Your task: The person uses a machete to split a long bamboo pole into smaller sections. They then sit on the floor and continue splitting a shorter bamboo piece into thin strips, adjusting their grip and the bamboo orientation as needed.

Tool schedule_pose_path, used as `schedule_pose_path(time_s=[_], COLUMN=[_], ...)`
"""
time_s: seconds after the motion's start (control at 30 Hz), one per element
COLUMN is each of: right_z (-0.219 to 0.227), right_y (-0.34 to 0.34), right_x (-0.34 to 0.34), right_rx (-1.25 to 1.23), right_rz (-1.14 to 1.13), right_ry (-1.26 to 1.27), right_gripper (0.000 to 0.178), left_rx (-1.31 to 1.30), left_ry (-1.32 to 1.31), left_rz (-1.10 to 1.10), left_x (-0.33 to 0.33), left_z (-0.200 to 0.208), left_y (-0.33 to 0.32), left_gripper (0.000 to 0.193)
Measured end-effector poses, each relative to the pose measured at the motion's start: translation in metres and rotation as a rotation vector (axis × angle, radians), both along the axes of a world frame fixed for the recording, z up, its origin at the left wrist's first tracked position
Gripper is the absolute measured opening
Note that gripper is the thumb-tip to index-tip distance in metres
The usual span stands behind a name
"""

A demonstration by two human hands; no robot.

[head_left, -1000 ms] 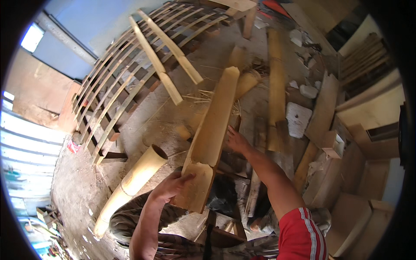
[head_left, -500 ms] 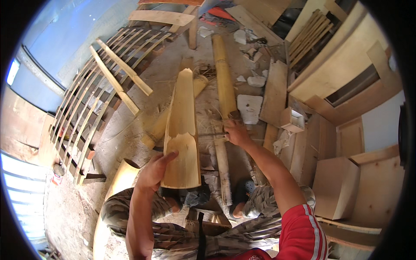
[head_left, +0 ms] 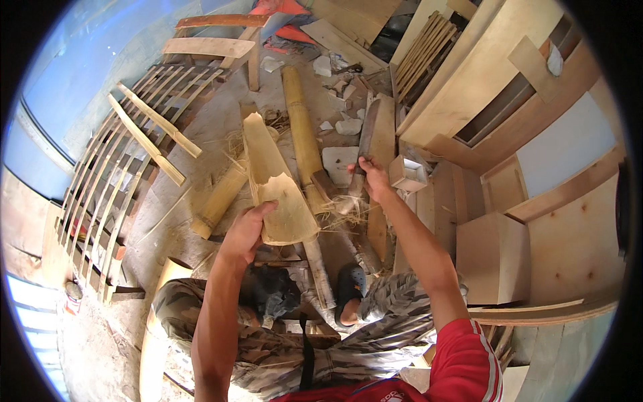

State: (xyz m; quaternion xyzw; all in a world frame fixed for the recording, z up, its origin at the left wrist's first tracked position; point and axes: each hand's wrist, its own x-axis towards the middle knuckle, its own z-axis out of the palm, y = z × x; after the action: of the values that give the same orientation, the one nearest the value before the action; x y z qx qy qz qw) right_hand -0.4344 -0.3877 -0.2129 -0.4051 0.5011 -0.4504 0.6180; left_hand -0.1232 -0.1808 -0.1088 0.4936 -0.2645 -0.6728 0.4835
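My left hand (head_left: pixel 245 231) is closed on the near left edge of a split bamboo half (head_left: pixel 284 204), its thumb lying on the hollow pale inside. The piece points away from me, and its far end is jagged. My right hand (head_left: pixel 372 179) grips a machete (head_left: pixel 368 134) by its handle, the dark blade pointing up and away. Between the hands lies a whole yellow bamboo pole (head_left: pixel 299 120) on the floor. Another bamboo length (head_left: pixel 218 201) rests partly behind the split piece.
A slatted bamboo frame (head_left: pixel 100 201) stands on the left, with two loose strips (head_left: pixel 157 120) across it. Wooden cabinet parts (head_left: pixel 492 258) fill the right side. A small open box (head_left: pixel 408 173) sits near my right hand. Shavings and white rubble (head_left: pixel 348 127) litter the floor.
My right hand has moved to the right, away from the yellow pole, and the machete blade now shows clearly. The split bamboo leans further left at its far end. The view has shifted.
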Motion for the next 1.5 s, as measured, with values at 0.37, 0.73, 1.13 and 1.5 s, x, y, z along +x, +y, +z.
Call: schedule_pose_path(time_s=[0.37,0.73,1.13,1.5], right_z=[0.137,0.108,0.123,0.103], right_y=[0.037,0.172,0.189,0.129], right_x=[-0.017,0.054,0.079,0.108], right_rx=[-0.303,0.163,-0.136,-0.076], right_rz=[-0.130,0.159,0.184,0.096], right_ry=[0.028,0.001,-0.198,-0.154], right_gripper=[0.020,0.059,0.032,0.035], left_rx=[-0.037,-0.070,-0.078,0.007], left_ry=[0.341,0.369,0.329,0.188], left_rz=[0.073,0.002,-0.172,-0.066], left_x=[-0.021,-0.038,-0.035,-0.014], left_z=[0.025,-0.033,-0.001,-0.019], left_y=[-0.009,-0.039,-0.040,-0.118], left_gripper=[0.052,0.037,0.042,0.036])
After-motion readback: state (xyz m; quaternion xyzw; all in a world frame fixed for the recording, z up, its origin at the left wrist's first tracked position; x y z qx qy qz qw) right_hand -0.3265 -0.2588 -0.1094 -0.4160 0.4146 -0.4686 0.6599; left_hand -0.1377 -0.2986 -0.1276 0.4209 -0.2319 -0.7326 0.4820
